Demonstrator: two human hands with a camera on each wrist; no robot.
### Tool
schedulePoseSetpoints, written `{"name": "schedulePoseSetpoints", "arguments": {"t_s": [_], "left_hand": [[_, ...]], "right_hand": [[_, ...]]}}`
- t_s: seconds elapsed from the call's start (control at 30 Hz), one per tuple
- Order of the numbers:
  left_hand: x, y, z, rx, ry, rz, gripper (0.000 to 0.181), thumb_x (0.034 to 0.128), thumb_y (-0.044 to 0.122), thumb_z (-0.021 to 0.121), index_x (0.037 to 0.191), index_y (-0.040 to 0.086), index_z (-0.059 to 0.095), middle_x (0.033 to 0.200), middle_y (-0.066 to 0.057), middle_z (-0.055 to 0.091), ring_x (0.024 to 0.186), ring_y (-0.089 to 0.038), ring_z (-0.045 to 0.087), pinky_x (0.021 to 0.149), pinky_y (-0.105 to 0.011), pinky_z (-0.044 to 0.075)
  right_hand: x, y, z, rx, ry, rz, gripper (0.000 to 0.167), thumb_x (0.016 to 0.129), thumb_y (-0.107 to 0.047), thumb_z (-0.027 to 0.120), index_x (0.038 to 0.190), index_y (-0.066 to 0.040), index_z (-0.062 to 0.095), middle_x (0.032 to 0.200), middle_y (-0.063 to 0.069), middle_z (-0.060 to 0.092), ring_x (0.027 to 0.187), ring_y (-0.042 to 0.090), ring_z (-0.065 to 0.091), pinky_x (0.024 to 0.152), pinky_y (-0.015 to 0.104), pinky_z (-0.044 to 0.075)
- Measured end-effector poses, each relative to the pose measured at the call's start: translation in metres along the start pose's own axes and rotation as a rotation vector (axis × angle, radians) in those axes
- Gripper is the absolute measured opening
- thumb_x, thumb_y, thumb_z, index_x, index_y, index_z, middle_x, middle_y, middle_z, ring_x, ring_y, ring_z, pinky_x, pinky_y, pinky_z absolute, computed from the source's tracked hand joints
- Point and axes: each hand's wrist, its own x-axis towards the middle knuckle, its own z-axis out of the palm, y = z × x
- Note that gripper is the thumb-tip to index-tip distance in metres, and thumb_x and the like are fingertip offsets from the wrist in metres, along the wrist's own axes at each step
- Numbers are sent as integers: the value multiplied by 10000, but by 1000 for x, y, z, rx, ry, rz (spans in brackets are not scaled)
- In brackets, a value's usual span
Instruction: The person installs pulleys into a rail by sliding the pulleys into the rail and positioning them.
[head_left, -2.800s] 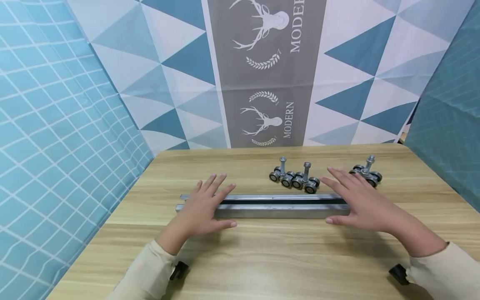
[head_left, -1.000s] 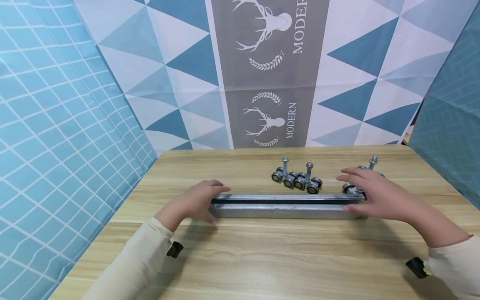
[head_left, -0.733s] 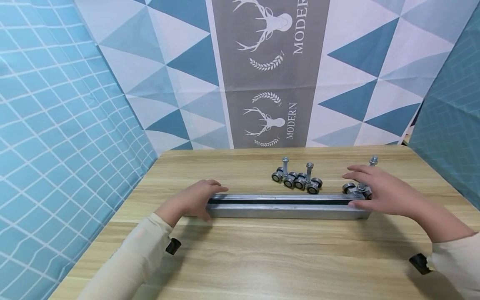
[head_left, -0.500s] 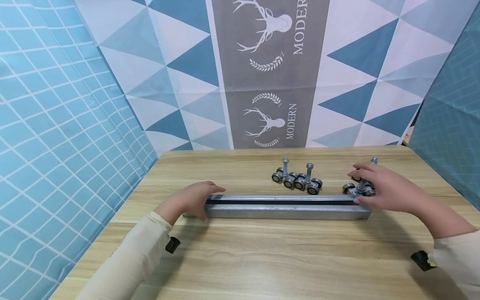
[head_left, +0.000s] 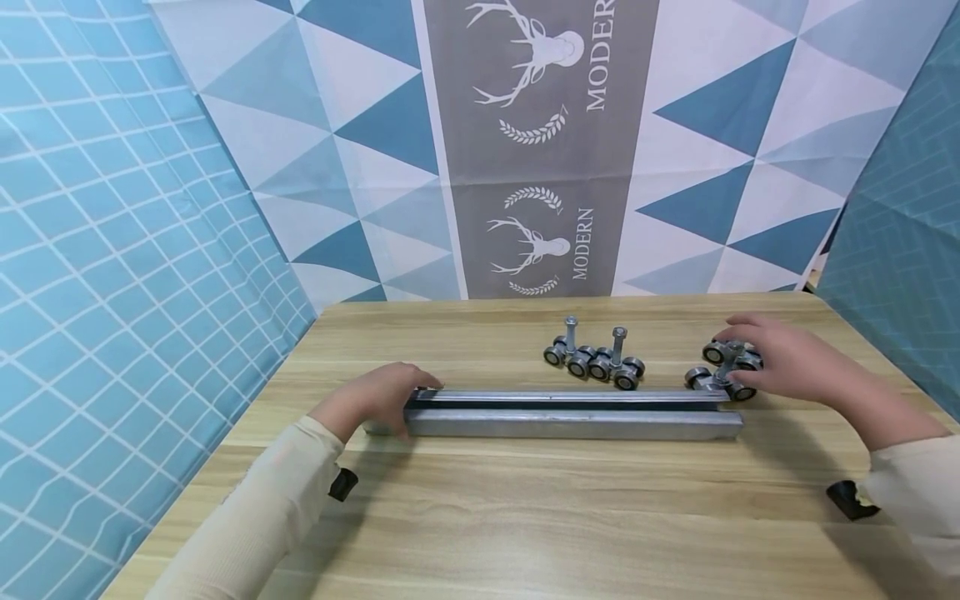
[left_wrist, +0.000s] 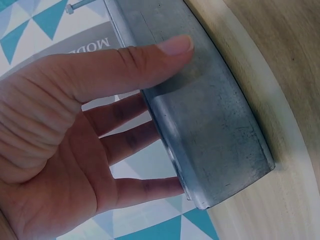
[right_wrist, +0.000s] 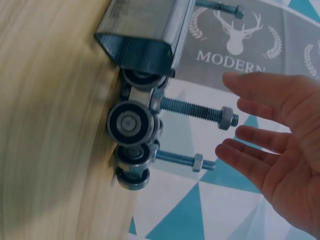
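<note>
A metal C-channel rail (head_left: pixel 570 425) lies across the wooden table, its slot facing up. My left hand (head_left: pixel 375 402) grips the rail near its left end. In the left wrist view the thumb (left_wrist: pixel 165 57) presses one side of the rail, with the fingers on the other side. My right hand (head_left: pixel 798 358) hovers at two roller trolleys beyond the rail's right end. The right wrist view shows the nearer trolley (right_wrist: pixel 131 122) and the farther trolley (right_wrist: pixel 132 157), both with threaded bolts and nuts. The right fingers are loosely bent around the bolt ends, apparently without contact.
Two more roller trolleys, a left one (head_left: pixel 557 353) and a right one (head_left: pixel 621 368), stand behind the rail with bolts upright. The wooden table (head_left: pixel 525 517) meets a patterned cloth backdrop (head_left: pixel 525 167). A blue grid cloth (head_left: pixel 112 292) hangs on the left.
My left hand has slid left along the rail, its fingers closing around it. My right hand has left the rail's right end and moved back and right toward the two right-hand trolleys.
</note>
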Motion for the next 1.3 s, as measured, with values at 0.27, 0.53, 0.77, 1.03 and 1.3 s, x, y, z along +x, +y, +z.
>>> {"name": "schedulePoseSetpoints", "arguments": {"t_s": [0.27, 0.53, 0.77, 1.03, 1.3], "left_hand": [[2, -2, -1, -12, -19, -36, 740, 579, 3, 910, 1263, 35, 630, 1208, -90, 640, 1089, -272, 602, 936, -412, 485], [4, -3, 0, -37, -35, -57, 715, 592, -52, 879, 1258, 41, 638, 1197, -86, 643, 1035, -234, 612, 897, -398, 506], [5, -5, 1, -36, -40, -56, 712, 600, -51, 875, 1266, 48, 643, 1213, -82, 644, 1038, -217, 614, 877, -380, 515], [5, -3, -1, -40, -48, -66, 713, 606, -50, 873, 1274, 46, 643, 1223, -89, 645, 1036, -228, 620, 859, -377, 521], [5, -2, -1, -39, -56, -76, 713, 612, -48, 874, 1278, 48, 641, 1236, -94, 639, 1059, -253, 617, 859, -384, 521]], "right_hand": [[7, 10, 1, 6, 5, -27, 383, 753, -61, 811, 1100, 42, 687, 1148, 285, 592, 962, 425, 606, 765, 537, 514], [19, 13, 4, 107, -20, -13, 144, 756, 46, 733, 873, -32, 704, 867, 49, 653, 739, 190, 618, 628, 390, 530], [25, 15, 0, 154, -58, -9, 159, 757, 79, 698, 805, -71, 679, 788, -16, 621, 691, 132, 558, 591, 340, 492], [27, 13, -5, 184, -143, 54, 154, 751, 62, 693, 777, -84, 651, 735, -29, 577, 640, 146, 492, 559, 322, 445], [24, 17, -8, 172, -165, 76, 184, 725, 59, 715, 725, -101, 625, 690, -32, 542, 617, 147, 466, 544, 312, 415]]}}
